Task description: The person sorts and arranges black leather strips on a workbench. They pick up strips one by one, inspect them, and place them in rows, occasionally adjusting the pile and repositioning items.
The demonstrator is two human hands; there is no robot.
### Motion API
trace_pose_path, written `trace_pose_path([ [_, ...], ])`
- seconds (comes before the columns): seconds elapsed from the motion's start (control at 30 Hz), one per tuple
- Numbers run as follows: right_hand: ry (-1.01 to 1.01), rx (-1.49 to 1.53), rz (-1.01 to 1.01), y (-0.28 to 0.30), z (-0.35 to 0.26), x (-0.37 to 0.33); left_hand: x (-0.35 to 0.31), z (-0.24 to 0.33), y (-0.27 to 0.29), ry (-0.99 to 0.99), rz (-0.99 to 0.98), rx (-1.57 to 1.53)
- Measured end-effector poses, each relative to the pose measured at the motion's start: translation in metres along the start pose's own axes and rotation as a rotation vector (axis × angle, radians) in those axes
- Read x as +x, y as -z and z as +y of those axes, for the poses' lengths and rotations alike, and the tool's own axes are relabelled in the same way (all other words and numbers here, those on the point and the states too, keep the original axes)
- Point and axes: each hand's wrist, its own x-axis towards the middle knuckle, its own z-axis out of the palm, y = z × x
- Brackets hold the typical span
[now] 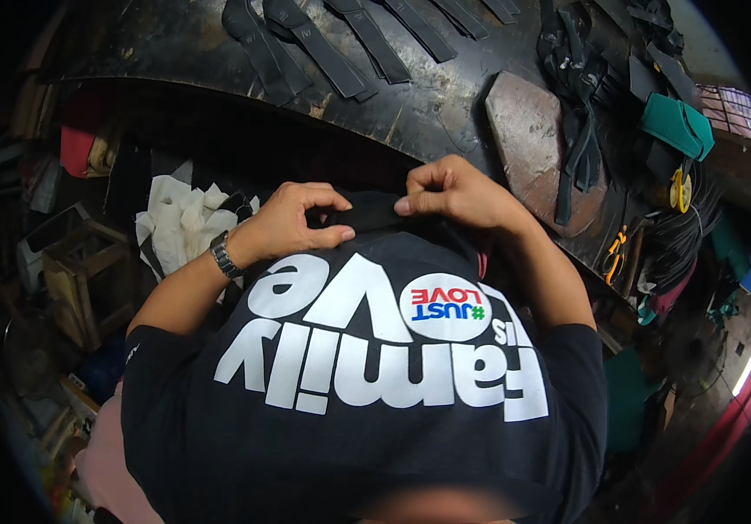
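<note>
Close to my chest, both hands are on a dark, flat black piece of material (374, 210). It blends with my black shirt, so its full outline is hard to make out. My left hand (292, 218), with a watch at the wrist, pinches the left end between thumb and fingers. At the other end, the thumb and curled forefinger of my right hand (456, 194) grip it. Beyond my hands, several pairs of black leather-like straps (319, 48) lie in a row along the table's far side.
The dark worktable (175, 52) has its near edge just past my hands. A stone slab (537, 144) and a bundle of black strips (576, 113) rest on its right. Orange-handled pliers (616, 253) are by the right edge. Crumpled white material (179, 218) sits left, near a wooden stool (87, 262).
</note>
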Motion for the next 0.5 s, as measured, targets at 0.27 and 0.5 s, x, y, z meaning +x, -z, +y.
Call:
trace_pose_path([
  [0.27,0.251,-0.375,0.072,-0.011,0.001,0.000,-0.005,-0.015,-0.005,0.054,-0.011,-0.040],
  [0.5,0.269,-0.302,0.187,0.000,-0.001,-0.022,0.006,-0.013,0.006,-0.056,-0.148,-0.079],
])
